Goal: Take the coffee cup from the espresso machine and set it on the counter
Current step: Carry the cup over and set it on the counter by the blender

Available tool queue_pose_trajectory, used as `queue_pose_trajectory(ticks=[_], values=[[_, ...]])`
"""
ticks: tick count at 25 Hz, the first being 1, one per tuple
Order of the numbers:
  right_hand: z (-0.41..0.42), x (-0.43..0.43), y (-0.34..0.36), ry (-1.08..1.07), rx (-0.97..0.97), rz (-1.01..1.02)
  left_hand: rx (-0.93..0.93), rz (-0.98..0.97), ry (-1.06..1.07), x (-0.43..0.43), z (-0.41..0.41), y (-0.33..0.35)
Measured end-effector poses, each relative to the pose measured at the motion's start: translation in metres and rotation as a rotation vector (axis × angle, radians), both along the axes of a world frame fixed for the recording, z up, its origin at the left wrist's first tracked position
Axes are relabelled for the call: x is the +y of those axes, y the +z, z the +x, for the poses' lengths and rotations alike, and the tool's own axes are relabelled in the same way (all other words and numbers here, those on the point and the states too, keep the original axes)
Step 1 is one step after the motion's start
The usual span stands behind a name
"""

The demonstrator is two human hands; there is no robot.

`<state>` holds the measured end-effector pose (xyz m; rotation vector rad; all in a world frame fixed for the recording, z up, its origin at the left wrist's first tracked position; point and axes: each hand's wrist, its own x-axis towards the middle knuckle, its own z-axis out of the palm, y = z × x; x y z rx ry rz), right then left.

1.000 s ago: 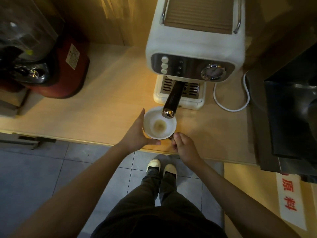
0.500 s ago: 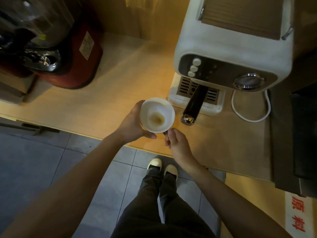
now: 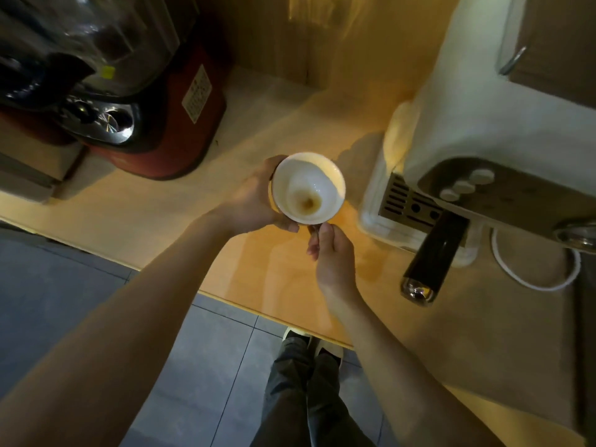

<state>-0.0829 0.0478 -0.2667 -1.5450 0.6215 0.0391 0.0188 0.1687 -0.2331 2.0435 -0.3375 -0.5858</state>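
White coffee cup is held over the wooden counter, off to the left of the espresso machine and clear of it. A small pool of brown coffee sits at the bottom; the cup looks roughly upright. Cannot tell whether its base touches the wood. Left hand cups the far-left wall of the cup, fingers curled around the side, thumb under the near rim. Right hand pinches the cup's handle at its near edge; the handle itself is mostly hidden by the fingertips. Both hands are closed on the cup. Portafilter handle sticks out dark from the machine front, well apart from the cup. Drip tray under the group head carries nothing visible. White cord loops on the counter right of the machine. Red-based blender stands at the back left, some way off. Judgement: the take-away part is done, since the cup is free of the machine. What is left is to lower it onto open counter and let go with both hands. Bare wood lies below and to the left, enough for the landing.
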Motion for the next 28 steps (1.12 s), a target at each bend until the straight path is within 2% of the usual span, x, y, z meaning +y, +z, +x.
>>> queue_pose_trajectory(ticks=[4, 9, 13, 17, 24, 28], values=[[0.035, 0.005, -0.001, -0.043, -0.027, 0.009, -0.020, -0.002, 0.029, 0.008, 0.035, -0.004], [0.078, 0.010, -0.002, -0.117, -0.058, 0.040, -0.152, 0.350, 0.127, 0.022, 0.036, -0.050], [0.110, 0.011, -0.010, -0.189, -0.085, 0.023, -0.266, 0.479, 0.098, 0.028, 0.013, -0.096], [0.132, 0.009, -0.021, -0.244, -0.074, 0.022, -0.392, 0.645, 0.136, 0.026, 0.011, -0.112], [0.174, 0.014, -0.039, -0.335, -0.053, -0.116, -0.415, 0.699, 0.156, 0.023, 0.010, -0.114], [0.199, 0.023, -0.043, -0.364, -0.074, -0.126, -0.391, 0.718, 0.138, 0.023, 0.012, -0.109]])
